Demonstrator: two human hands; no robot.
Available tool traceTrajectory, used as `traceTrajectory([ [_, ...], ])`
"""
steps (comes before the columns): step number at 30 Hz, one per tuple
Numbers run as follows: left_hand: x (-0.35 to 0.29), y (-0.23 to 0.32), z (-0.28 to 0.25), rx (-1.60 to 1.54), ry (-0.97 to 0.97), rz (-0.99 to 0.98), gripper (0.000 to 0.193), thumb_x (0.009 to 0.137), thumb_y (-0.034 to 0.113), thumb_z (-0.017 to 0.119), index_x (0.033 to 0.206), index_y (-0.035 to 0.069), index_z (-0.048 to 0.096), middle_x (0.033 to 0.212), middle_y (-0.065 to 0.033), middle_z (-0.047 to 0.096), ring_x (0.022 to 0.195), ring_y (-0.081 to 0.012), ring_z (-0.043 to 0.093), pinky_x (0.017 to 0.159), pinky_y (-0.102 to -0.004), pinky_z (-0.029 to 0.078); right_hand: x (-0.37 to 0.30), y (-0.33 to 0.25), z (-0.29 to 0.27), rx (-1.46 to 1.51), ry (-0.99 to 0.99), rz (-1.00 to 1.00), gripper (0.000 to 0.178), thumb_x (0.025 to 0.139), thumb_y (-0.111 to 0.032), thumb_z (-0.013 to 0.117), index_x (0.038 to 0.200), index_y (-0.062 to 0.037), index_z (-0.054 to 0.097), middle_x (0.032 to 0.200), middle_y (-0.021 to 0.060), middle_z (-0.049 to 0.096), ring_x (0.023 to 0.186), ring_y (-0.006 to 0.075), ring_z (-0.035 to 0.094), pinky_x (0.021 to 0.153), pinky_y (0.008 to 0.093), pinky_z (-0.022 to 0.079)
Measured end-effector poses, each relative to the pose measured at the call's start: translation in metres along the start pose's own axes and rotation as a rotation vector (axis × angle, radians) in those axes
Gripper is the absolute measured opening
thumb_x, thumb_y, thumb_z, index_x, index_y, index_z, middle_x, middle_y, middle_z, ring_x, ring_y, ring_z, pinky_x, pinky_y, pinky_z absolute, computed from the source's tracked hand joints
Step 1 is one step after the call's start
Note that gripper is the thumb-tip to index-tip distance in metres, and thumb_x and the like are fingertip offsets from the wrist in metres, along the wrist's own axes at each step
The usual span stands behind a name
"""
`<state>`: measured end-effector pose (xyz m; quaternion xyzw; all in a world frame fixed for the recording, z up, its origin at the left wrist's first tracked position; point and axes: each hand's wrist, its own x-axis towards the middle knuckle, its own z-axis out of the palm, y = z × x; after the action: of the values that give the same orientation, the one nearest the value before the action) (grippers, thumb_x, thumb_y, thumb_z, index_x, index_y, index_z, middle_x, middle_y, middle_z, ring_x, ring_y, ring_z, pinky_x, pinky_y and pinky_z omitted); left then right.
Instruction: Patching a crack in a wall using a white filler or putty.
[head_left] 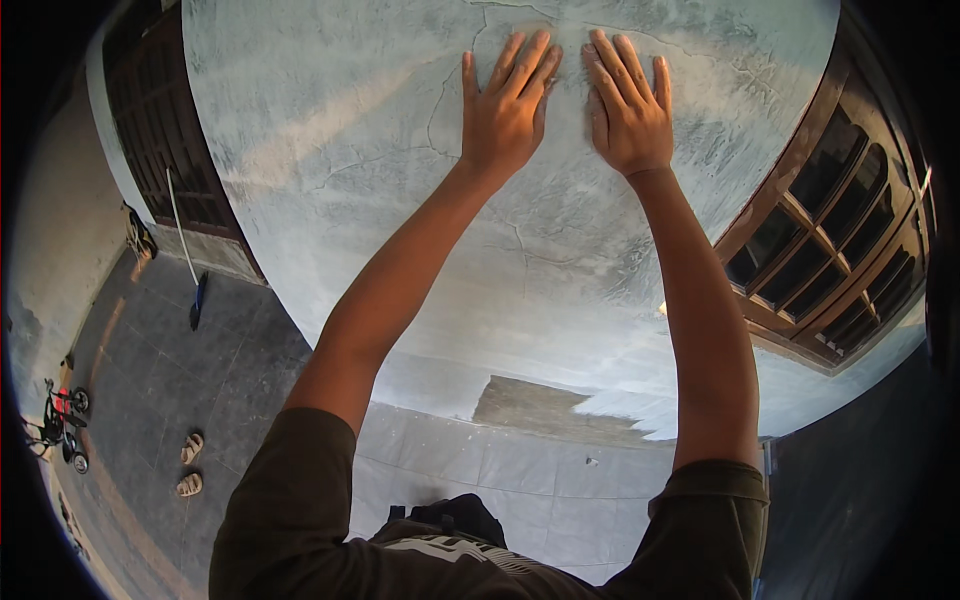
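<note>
Both my arms reach up and forward to a pale grey-white plastered wall (360,150) with thin cracks running across it. My left hand (505,110) lies against the wall, palm toward it, fingers stretched out and somewhat apart. Beside it, a short gap to the right, my right hand (632,105) rests in the same way, its fingers extended upward. Neither hand holds anything. Lower down, the wall has a bare grey-brown patch (540,405) with a ragged white edge at its right.
A brown wooden window (815,220) is at right, a dark wooden door (165,120) at left. On the dark tiled floor (240,370) are sandals (191,447), a small red-and-black bike (66,415) and a long-handled broom (197,300). Pale sheeting (520,490) lies below the wall.
</note>
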<state>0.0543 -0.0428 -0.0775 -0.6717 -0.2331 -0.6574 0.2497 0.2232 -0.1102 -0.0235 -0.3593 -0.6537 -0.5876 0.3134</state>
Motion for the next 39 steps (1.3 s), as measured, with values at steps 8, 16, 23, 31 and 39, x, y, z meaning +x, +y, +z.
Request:
traceTrajectory([
  [8, -0.045, -0.002, 0.004, -0.017, -0.075, 0.027, 0.045, 0.1, 0.017, 0.062, 0.144, 0.02, 0.06, 0.156, 0.0042, 0.051, 0.15, -0.0207, 0.039, 0.119, -0.0676, 0.02, 0.003, -0.001, -0.004, -0.013, -0.039, 0.007, 0.046, 0.101, -0.021, 0.047, 0.146, -0.0179, 0.058, 0.16, -0.0025, 0.048, 0.15, 0.0191, 0.041, 0.124, 0.0542, 0.023],
  [16, -0.065, 0.003, 0.007, -0.051, -0.048, -0.024, 0.046, 0.1, 0.013, 0.061, 0.146, 0.017, 0.059, 0.16, 0.0013, 0.048, 0.15, -0.0241, 0.04, 0.12, -0.0668, 0.018, 0.003, -0.006, 0.001, -0.013, -0.026, 0.026, 0.046, 0.101, -0.021, 0.047, 0.146, -0.0177, 0.058, 0.159, -0.0023, 0.049, 0.149, 0.0192, 0.041, 0.124, 0.0541, 0.023],
  [23, 0.0, 0.006, 0.009, -0.084, 0.092, -0.04, 0.048, 0.099, 0.011, 0.06, 0.147, 0.018, 0.058, 0.161, -0.0004, 0.046, 0.152, -0.0246, 0.037, 0.121, -0.0665, 0.013, -0.002, -0.003, -0.001, -0.034, -0.02, 0.009, 0.046, 0.101, -0.021, 0.047, 0.146, -0.0157, 0.058, 0.158, -0.0016, 0.05, 0.149, 0.0193, 0.042, 0.124, 0.0537, 0.023],
  [31, 0.006, 0.001, 0.007, 0.006, 0.018, 0.024, 0.048, 0.097, 0.011, 0.063, 0.144, 0.015, 0.06, 0.16, 0.0022, 0.047, 0.151, -0.0245, 0.038, 0.119, -0.0684, 0.017, 0.003, -0.004, 0.0, -0.022, 0.001, 0.008, 0.045, 0.102, -0.021, 0.047, 0.146, -0.0165, 0.058, 0.158, -0.0009, 0.05, 0.149, 0.0197, 0.043, 0.123, 0.0539, 0.023],
  [39, -0.023, 0.009, 0.008, -0.014, -0.047, -0.014, 0.046, 0.099, 0.013, 0.061, 0.145, 0.015, 0.059, 0.159, 0.0007, 0.048, 0.151, -0.0255, 0.038, 0.116, -0.0722, 0.02, -0.002, -0.001, -0.003, -0.01, -0.026, 0.017, 0.046, 0.101, -0.021, 0.047, 0.146, -0.0162, 0.058, 0.158, -0.0007, 0.05, 0.149, 0.02, 0.043, 0.124, 0.0536, 0.023],
])
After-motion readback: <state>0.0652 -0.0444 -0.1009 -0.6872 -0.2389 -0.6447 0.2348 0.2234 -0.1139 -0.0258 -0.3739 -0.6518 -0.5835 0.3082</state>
